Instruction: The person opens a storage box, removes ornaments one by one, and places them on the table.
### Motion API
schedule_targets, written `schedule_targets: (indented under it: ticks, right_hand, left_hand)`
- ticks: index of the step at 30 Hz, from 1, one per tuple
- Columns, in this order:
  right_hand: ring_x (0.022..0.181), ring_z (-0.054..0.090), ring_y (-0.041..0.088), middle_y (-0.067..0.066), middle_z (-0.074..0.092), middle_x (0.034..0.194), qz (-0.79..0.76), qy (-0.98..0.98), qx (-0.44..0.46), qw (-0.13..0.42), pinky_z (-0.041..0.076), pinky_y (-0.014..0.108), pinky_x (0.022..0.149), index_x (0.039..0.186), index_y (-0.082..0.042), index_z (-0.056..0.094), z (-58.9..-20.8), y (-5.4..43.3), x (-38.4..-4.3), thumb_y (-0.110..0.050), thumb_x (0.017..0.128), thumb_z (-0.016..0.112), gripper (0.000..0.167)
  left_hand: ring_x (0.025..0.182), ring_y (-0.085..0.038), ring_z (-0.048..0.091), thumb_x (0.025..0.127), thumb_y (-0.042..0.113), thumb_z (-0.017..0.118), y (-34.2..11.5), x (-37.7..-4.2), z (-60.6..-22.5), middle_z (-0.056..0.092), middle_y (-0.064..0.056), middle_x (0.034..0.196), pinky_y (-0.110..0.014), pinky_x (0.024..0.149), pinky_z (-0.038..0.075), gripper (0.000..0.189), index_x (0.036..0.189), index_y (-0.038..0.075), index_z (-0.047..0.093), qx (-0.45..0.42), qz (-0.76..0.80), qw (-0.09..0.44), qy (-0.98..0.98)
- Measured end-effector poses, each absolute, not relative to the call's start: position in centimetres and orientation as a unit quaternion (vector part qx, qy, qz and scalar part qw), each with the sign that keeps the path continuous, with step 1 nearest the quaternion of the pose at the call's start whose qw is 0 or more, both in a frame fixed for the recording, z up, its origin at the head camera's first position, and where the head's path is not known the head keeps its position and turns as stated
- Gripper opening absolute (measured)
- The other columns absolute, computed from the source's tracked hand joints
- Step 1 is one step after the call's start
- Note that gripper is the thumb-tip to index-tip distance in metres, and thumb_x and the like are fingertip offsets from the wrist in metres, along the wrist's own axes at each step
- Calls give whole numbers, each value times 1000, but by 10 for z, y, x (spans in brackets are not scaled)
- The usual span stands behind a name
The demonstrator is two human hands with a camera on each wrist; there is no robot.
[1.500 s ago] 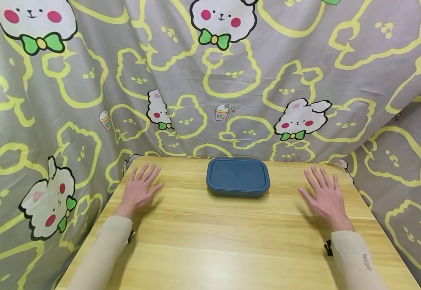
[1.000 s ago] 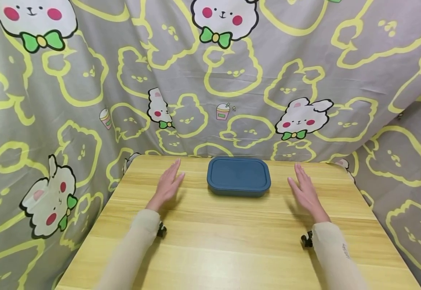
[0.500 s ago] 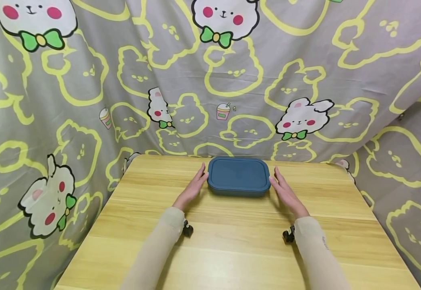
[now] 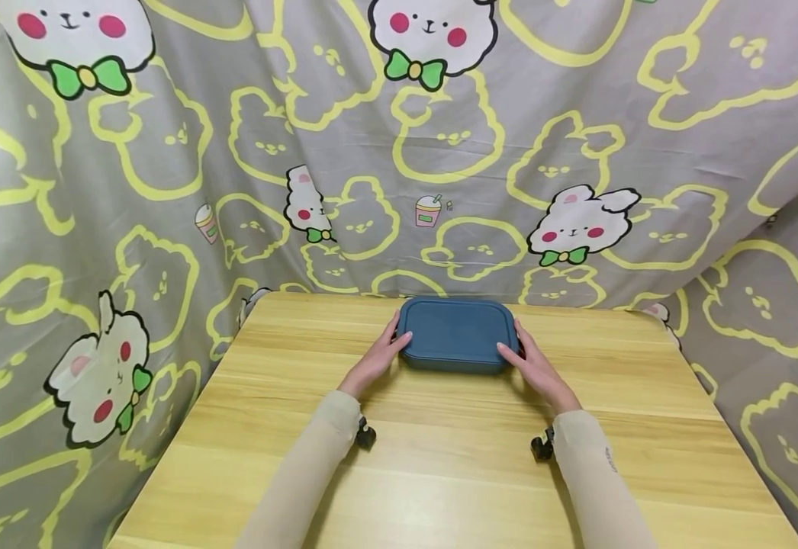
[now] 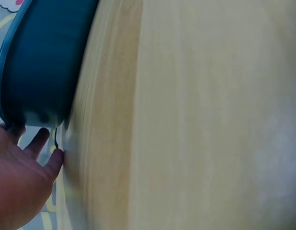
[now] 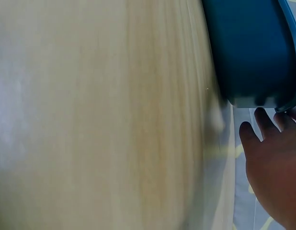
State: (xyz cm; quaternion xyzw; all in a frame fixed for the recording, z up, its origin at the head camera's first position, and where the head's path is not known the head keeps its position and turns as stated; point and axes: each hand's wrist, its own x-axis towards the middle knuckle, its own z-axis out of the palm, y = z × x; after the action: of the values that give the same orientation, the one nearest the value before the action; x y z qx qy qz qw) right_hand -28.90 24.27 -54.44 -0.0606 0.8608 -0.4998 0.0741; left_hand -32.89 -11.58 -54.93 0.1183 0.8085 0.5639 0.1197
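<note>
A dark blue rectangular food container [image 4: 459, 329] with a rounded lid is at the far side of the wooden table. My left hand [image 4: 374, 362] holds its left end, thumb on top of the lid's edge and fingers along the side. At the opposite end, my right hand [image 4: 538, 370] grips it likewise, its thumb over the lid's near right corner. In the left wrist view, the fingers [image 5: 38, 141] reach under the rim at the container's end wall. The right wrist view has the other hand's fingers [image 6: 266, 122] spread near the end wall, partly below the rim.
The light wood tabletop [image 4: 454, 473] stretches toward the person. Behind and on both sides hangs a grey curtain [image 4: 344, 91] with yellow outlines and white cartoon animals. Small black devices [image 4: 366, 435] sit at the cuffs of the beige sleeves [image 4: 303, 473].
Both hands came inward from the table's two sides and met the container's ends. Their thumbs have since moved onto the lid. The container looks nearly unmoved; the view has shifted slightly.
</note>
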Motion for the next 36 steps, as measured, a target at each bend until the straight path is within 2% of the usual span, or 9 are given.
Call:
schedule_targets:
  ticks: [4, 7, 14, 16, 23, 36]
  right_hand:
    - [160, 0, 44, 15, -6, 175, -494, 865, -60, 71, 11, 67, 125, 167, -28, -9, -547, 243, -292, -61, 100, 58, 100]
    - [159, 4, 45, 17, -5, 174, -493, 865, -60, 70, 15, 66, 125, 167, -24, -8, -547, 243, -293, -59, 99, 63, 104]
    - [157, 11, 48, 19, -5, 174, -496, 863, -67, 73, 22, 65, 124, 167, -19, -8, -549, 242, -293, -54, 98, 67, 108]
    - [157, 11, 49, 19, -5, 174, -502, 859, -69, 75, 23, 65, 123, 167, -19, -8, -550, 242, -293, -52, 96, 70, 111]
    - [157, 11, 49, 19, -5, 174, -519, 847, -78, 80, 24, 64, 123, 167, -20, -9, -552, 244, -294, -44, 91, 79, 119]
    - [157, 15, 48, 19, 1, 174, -521, 847, -85, 68, 26, 62, 123, 167, -24, -7, -553, 248, -295, -40, 90, 82, 118]
  left_hand:
    - [159, -30, 22, 103, 59, 54, -116, -329, -550, 13, -5, 175, -53, 128, 21, 81, 164, 47, 2, 124, 574, 126, 800]
    - [159, -31, 20, 103, 57, 57, -117, -329, -550, 8, -6, 175, -52, 128, 21, 85, 164, 45, 0, 132, 579, 131, 794]
    - [161, -32, 8, 101, 58, 58, -117, -327, -550, -4, -2, 176, -56, 129, 17, 91, 163, 45, -7, 133, 556, 138, 809]
    - [161, -32, 8, 98, 59, 62, -117, -327, -551, -3, -2, 176, -55, 129, 18, 97, 163, 44, -9, 133, 547, 137, 815]
    - [161, -28, 9, 87, 47, 83, -115, -329, -553, 1, -6, 176, -52, 129, 16, 123, 165, 37, -11, 154, 539, 127, 819]
    - [161, -29, 15, 82, 53, 85, -114, -330, -550, 13, -7, 175, -54, 128, 21, 123, 165, 41, -5, 143, 516, 114, 837]
